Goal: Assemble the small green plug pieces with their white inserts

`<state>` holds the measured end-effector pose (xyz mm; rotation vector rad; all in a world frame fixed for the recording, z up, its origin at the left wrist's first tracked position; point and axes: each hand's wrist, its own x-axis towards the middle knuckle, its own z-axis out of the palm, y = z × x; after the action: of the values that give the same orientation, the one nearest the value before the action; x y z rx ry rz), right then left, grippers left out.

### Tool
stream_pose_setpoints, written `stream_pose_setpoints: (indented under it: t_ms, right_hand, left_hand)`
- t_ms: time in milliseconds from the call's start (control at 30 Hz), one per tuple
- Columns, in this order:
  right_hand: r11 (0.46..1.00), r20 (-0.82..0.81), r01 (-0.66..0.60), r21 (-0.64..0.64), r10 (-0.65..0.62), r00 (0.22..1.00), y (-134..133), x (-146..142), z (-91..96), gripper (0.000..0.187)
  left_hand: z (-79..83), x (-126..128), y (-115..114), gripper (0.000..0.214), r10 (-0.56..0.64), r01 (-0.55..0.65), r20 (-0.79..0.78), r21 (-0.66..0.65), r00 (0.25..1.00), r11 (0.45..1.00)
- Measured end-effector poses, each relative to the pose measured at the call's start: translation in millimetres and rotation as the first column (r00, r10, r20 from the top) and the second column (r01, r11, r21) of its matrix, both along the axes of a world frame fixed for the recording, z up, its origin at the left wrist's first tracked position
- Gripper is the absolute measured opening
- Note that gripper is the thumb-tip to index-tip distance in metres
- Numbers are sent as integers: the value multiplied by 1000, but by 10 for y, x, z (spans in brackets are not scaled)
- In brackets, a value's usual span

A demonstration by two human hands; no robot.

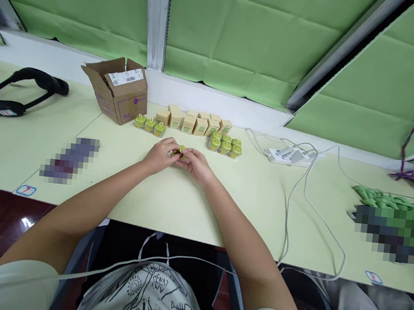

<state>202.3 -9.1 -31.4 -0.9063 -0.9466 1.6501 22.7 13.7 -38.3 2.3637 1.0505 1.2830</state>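
Observation:
Over the middle of the table [173,196], my left hand [159,156] and my right hand [197,166] meet, fingers closed around a small green-lidded case [182,149]. Most of that case is hidden by my fingers. Just beyond my right hand stand several similar clear cases with green lids [224,147], grouped in rows. A shorter row of green-lidded cases [150,125], some showing yellowish loops on top, sits beyond my left hand. Behind both groups is a line of small tan cardboard boxes [189,123] with green squares on their fronts.
An opened carton [129,100] stands at the back left, near a black headband-like device [24,91]. White cables run from a power strip [291,156] across the right side. Green cord [387,199] lies farther right, beside a blurred patch. Another blurred object [69,160] lies left.

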Motion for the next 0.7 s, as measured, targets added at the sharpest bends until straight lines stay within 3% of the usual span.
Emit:
stream_pose_setpoints:
  t_ms: [400, 700]
  right_hand:
    - [999, 15, -32, 34, 31, 999, -26, -13, 2, 40]
    - [998, 0, 37, 57, -37, 999, 4, -17, -9, 43]
  left_hand:
    - [22, -28, -16, 9, 9, -8, -19, 33, 1000, 999]
    - [16, -24, -28, 22, 95, -84, -89, 124, 992, 989]
